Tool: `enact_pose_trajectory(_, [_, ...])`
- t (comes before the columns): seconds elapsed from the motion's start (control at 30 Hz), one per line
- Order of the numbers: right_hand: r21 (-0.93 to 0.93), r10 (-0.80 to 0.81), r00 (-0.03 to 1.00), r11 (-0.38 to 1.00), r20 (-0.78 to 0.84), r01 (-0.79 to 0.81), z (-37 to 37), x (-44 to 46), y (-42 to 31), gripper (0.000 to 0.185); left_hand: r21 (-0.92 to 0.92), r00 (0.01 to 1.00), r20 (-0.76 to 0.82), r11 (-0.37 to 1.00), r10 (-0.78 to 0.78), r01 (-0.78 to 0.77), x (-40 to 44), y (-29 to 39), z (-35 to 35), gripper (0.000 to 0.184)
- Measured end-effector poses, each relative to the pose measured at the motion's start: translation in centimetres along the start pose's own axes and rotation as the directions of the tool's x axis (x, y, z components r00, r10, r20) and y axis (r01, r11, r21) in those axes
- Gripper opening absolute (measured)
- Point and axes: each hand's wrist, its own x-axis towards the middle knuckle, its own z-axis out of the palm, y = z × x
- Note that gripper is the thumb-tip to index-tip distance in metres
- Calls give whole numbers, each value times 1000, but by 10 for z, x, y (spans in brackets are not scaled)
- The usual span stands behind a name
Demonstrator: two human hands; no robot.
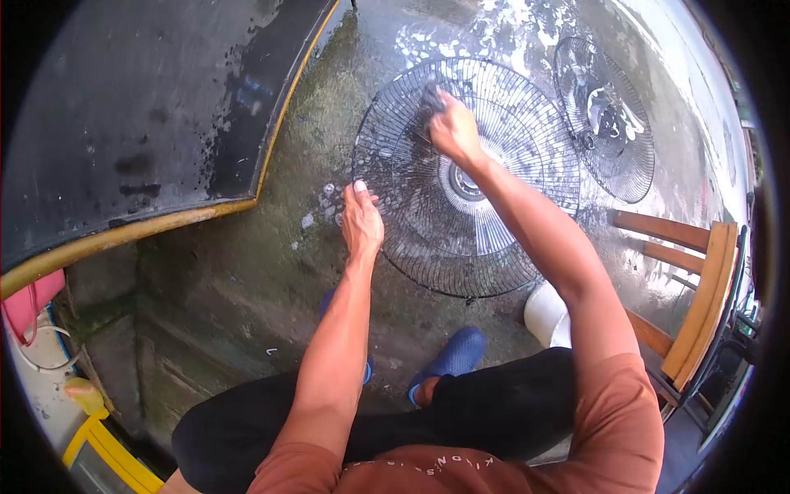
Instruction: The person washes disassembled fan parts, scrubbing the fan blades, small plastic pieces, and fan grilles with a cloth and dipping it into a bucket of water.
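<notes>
A large round black wire fan guard (494, 218) lies on the wet floor, with patches of white suds on its wires. My left hand (362, 222) is closed on the guard's left rim, thumb uppermost. Across the guard reaches my right arm; my right hand (457, 133) presses a small dark grey scrubbing pad (432, 97) against the upper-left wires. The pad is partly hidden by the fingers and slightly blurred. To the right of the large guard lies a second wire guard (609, 156), with white suds and dark pieces on it.
A black panel (148, 107) with a yellow edge stands at the upper left. Right of me are a wooden frame (699, 305) and a white bucket (547, 315). A pink item (34, 306) and a yellow frame (119, 457) are at lower left. Suds cover the floor (518, 29) beyond.
</notes>
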Motion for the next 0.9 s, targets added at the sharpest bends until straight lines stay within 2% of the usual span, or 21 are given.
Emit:
enact_pose_trajectory(0.03, [-82,37,998,996,-53,-42,6,17,-8,50,-31,1000,0,1000,4,-4,4,-4,3,59])
enact_pose_trajectory(0.07, [-23,178,982,984,60,-177,34,41,11,55,-102,998,21,993,-53,55,3,2,3,62])
enact_pose_trajectory(0.13, [-114,-63,980,990,191,86,67,43,29,69,-236,985,72,957,-158,170,1,19,1,68])
enact_pose_trajectory(0.17, [-180,-104,990,976,96,120,92,22,18,75,-228,986,63,960,-153,164,6,21,3,70])
enact_pose_trajectory(0.2, [-229,-164,964,950,211,212,106,4,17,81,-218,987,54,962,-154,162,11,21,4,72])
enact_pose_trajectory(0.23, [-119,-311,930,934,196,338,119,-20,17,80,-208,986,48,964,-159,166,14,19,5,75])
enact_pose_trajectory(0.27, [-106,-341,901,919,267,379,119,-48,9,79,-142,984,23,974,-177,179,16,25,2,73])
enact_pose_trajectory(0.3, [14,-348,895,934,278,358,112,-77,-4,78,-62,995,-14,993,-97,96,19,18,3,71])
enact_pose_trajectory(0.37, [87,-434,798,894,419,440,100,-119,9,76,100,995,-66,992,81,-74,24,2,7,67])
enact_pose_trajectory(0.4, [131,-512,742,850,433,510,95,-136,21,67,60,998,-19,996,-58,59,18,15,3,61])
enact_pose_trajectory(0.5, [127,-524,534,782,664,610,69,-150,43,64,176,997,-55,982,-53,62,10,25,2,57])
enact_pose_trajectory(0.53, [151,-607,516,723,604,674,66,-149,49,63,217,985,-147,975,86,-52,10,17,8,50])
enact_pose_trajectory(0.63, [-11,-614,331,465,717,885,56,-104,56,62,345,984,-84,931,160,-122,9,10,3,43])
enact_pose_trajectory(0.67, [-96,-550,223,250,805,963,42,-81,45,61,319,970,-100,931,222,-180,10,7,4,36])
enact_pose_trajectory(0.7, [-20,-701,161,204,694,979,55,-61,68,63,352,976,-94,924,195,-150,11,11,1,34])
enact_pose_trajectory(0.77, [-140,-627,118,15,770,990,48,-27,60,69,411,988,-79,907,135,-91,12,22,0,30])
enact_pose_trajectory(0.8, [-198,-601,212,91,770,976,40,-6,54,69,298,988,-81,949,135,-105,21,2,6,26])
enact_pose_trajectory(0.83, [-255,-569,303,166,764,953,31,14,51,70,277,991,-65,956,113,-91,20,5,4,25])
enact_pose_trajectory(0.9, [-491,-497,511,184,701,852,16,53,57,69,240,997,-29,969,74,-64,13,17,-1,23])
